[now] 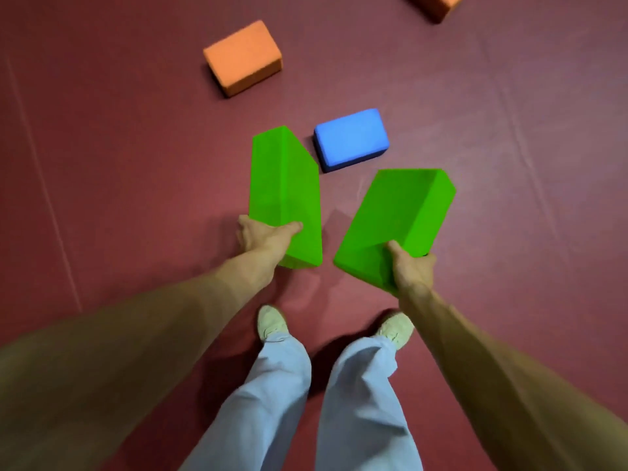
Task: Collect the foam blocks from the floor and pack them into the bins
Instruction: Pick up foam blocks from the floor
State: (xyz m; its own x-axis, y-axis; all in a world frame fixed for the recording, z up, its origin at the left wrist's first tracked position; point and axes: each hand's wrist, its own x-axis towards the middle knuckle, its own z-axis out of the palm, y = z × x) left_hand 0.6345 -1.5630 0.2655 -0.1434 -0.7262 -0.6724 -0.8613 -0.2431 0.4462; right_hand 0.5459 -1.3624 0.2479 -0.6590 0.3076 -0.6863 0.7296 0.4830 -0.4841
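My left hand (pixel 263 236) grips the near end of a green foam block (pixel 283 188), thumb across its top face. My right hand (pixel 409 266) grips the near end of a second green foam block (pixel 397 212) the same way. Both green blocks are held off the floor, angled away from me. Just beyond them a blue foam block (pixel 351 139) lies flat on the floor. Farther off lies an orange foam block (pixel 243 57). Another orange block (pixel 438 3) is cut off by the top right edge. No bin is in view.
The floor is dark red matting (pixel 119 147) with seams running across it. My two feet in pale shoes (pixel 272 322) and light blue trousers stand just behind the held blocks.
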